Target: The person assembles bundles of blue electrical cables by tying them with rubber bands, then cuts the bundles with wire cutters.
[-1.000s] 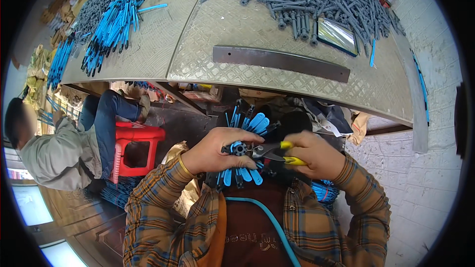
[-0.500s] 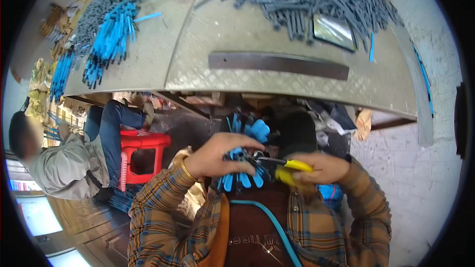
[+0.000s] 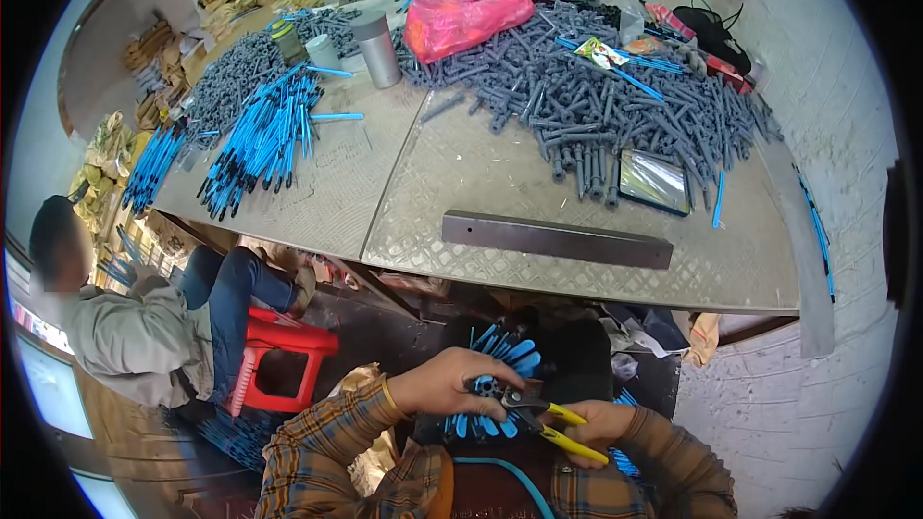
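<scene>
My left hand (image 3: 450,380) is closed around a bundle of thin blue strips (image 3: 519,358) held low over my lap. The blue ends fan out on both sides of the fist, and dark round tips cluster near the thumb. In my right hand (image 3: 604,426) is a pair of yellow-handled pliers (image 3: 565,440), its handles spread apart. The metal jaws reach the dark tips beside my left thumb; whether they grip one I cannot tell. Part of the bundle is hidden by my left fingers.
Ahead stands a table (image 3: 385,274) with a dark metal bar (image 3: 558,240) near its front edge. On it are a heap of grey plastic pieces (image 3: 625,106), blue strips (image 3: 264,139), a pink bag (image 3: 461,19) and a metal tumbler (image 3: 377,53). A co-worker sits left on a red stool (image 3: 279,356).
The head view has tipped upward, so more of the table's far side shows and my hands sit lower. The pliers, blurred before, are now sharp with handles apart; both hands keep their hold.
</scene>
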A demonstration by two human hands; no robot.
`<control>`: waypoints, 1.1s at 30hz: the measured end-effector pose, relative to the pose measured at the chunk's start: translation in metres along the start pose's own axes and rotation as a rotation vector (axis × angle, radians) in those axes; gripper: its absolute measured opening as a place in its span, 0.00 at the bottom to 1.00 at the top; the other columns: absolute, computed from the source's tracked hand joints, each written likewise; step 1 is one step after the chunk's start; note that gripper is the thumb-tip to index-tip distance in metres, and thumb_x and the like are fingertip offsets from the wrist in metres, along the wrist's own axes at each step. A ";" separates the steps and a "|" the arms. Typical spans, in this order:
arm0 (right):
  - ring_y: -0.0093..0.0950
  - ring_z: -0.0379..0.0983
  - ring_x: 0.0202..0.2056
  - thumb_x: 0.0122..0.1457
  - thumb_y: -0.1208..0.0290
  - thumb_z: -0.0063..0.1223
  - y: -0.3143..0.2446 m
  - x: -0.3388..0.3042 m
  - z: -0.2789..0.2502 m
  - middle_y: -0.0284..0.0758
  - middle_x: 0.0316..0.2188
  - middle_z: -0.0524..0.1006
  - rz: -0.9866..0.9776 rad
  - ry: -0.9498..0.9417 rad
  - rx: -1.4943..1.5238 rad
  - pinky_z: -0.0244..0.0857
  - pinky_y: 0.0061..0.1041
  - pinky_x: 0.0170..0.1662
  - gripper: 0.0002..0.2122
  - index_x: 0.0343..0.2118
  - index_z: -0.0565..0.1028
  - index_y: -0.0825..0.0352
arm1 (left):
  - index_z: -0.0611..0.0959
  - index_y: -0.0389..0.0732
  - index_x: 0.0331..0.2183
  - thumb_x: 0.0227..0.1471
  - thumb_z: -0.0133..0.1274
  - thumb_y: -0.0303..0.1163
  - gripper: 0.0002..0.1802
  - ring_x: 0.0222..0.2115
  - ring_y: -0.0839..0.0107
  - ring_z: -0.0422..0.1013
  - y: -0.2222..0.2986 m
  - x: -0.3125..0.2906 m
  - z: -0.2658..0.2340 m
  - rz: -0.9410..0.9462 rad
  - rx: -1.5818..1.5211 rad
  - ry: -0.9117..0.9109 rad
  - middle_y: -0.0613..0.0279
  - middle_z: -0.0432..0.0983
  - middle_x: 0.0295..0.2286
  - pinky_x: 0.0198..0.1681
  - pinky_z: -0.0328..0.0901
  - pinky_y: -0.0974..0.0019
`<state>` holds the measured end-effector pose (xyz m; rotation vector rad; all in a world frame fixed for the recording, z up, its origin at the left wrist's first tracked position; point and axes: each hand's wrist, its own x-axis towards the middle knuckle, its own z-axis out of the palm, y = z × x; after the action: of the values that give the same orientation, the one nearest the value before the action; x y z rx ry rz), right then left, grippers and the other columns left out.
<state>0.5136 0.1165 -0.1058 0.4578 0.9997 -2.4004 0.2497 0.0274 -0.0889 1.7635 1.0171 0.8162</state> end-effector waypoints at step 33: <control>0.29 0.74 0.36 0.60 0.66 0.41 0.007 0.003 -0.007 0.43 0.35 0.74 0.026 0.081 -0.099 0.70 0.23 0.37 0.10 0.37 0.66 0.69 | 0.77 0.37 0.38 0.33 0.64 0.40 0.27 0.28 0.62 0.71 -0.007 0.009 0.001 0.053 0.044 -0.072 0.57 0.74 0.27 0.31 0.64 0.66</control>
<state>0.5162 0.1166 -0.1163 0.5325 1.1351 -2.3136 0.2520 0.0366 -0.0950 1.8507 0.9515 0.7630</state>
